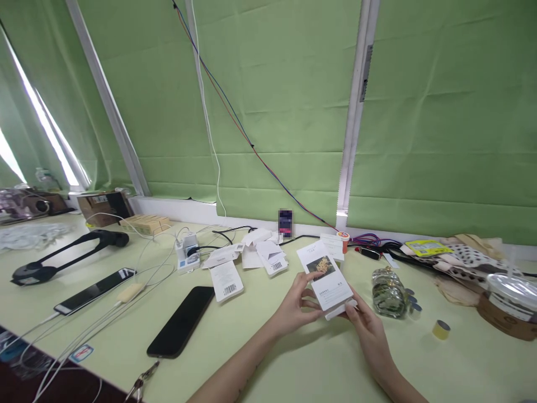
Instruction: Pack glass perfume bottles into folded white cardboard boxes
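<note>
A white printed box [331,288] with a picture of something yellowish on its front is held up, tilted, above the table. My left hand [296,305] grips its left side, with one finger lying across the picture. At the lower right edge, my right hand [363,319] holds the box with the thumb by the bottom flap, which looks partly open. Behind the box stands another white carton [333,243]. To the left lie several white boxes, one with a barcode [226,280], and some crumpled white packaging [258,240].
A black phone [182,322], a second phone [94,291], white cables and a power strip [187,254] occupy the left. On the right are a glass jar [388,294], a small yellow roll [441,329], a lidded cup [509,305] and spotted cloth [465,257].
</note>
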A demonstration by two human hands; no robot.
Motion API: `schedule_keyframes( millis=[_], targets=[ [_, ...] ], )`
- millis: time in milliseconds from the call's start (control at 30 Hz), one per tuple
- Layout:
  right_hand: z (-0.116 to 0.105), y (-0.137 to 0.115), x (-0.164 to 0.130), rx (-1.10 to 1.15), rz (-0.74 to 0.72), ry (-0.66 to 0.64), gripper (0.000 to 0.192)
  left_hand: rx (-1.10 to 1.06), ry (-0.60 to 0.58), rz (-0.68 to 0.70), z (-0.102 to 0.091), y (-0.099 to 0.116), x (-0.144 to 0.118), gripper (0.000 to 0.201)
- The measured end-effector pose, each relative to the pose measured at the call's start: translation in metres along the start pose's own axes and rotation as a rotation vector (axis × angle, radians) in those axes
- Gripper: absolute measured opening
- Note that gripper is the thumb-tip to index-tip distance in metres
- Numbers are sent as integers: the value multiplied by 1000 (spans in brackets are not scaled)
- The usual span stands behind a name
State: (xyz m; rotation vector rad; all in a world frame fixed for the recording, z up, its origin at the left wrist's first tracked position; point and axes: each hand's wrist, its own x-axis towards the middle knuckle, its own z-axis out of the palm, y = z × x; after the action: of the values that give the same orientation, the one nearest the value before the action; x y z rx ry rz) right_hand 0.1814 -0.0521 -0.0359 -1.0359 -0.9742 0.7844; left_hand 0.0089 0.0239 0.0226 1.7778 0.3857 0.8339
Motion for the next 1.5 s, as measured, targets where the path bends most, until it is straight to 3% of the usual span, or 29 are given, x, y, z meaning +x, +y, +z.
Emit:
schedule_keyframes(
  millis=[333,767,1000,1200,1500],
  targets=[
    [1,-3,1,17,30,32,60,36,-28,-4,0,-4,-1,67],
    [3,-3,0,38,49,24,60,44,26,-2,-1,-14,0,62],
    [3,-4,-1,20,38,29,57,16,17,-12,4,-12,-1,81],
    [1,-4,0,-14,58,58,52,57,30,7,7,-15,-3,86],
    [-2,-3,1,-52,23,79,46,107,49,20,6,-16,-4,68]
  ],
)
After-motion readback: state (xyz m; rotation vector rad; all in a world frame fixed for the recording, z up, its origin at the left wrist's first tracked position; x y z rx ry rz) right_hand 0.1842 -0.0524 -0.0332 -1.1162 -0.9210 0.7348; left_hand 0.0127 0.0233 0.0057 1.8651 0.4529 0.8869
